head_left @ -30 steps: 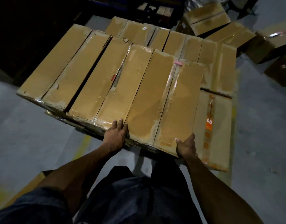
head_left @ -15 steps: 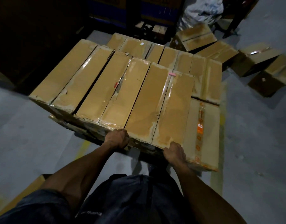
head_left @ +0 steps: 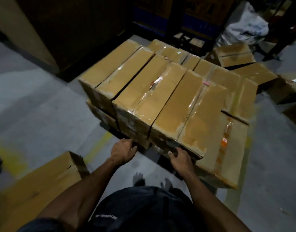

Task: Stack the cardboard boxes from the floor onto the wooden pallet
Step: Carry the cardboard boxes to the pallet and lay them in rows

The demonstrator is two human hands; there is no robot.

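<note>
Stack of cardboard boxes (head_left: 160,97) sits mid-frame, two layers visible, long boxes side by side running near-to-far. More boxes butt against the far end and right side of the stack; the near-right one (head_left: 227,148) sits lower and carries orange-printed tape. Pallet underneath not visible, hidden by boxes and shadow.

Left hand (head_left: 123,150) at the near face of the stack, low, fingers curled against the bottom-layer box edge; whether it actually grips is hard to tell in the dim light. Right hand (head_left: 180,158) at the near end of the upper box (head_left: 182,118), fingers curled under its bottom edge, thumb up against the end face.

One loose box (head_left: 43,185) on the floor (head_left: 35,114) near-left, beside the left arm. Several more loose boxes (head_left: 236,54) on the floor far-right. White plastic-wrapped bundle (head_left: 247,29) behind those. Yellow floor marking (head_left: 98,144) near the stack's left corner. Bare feet visible below the hands.
</note>
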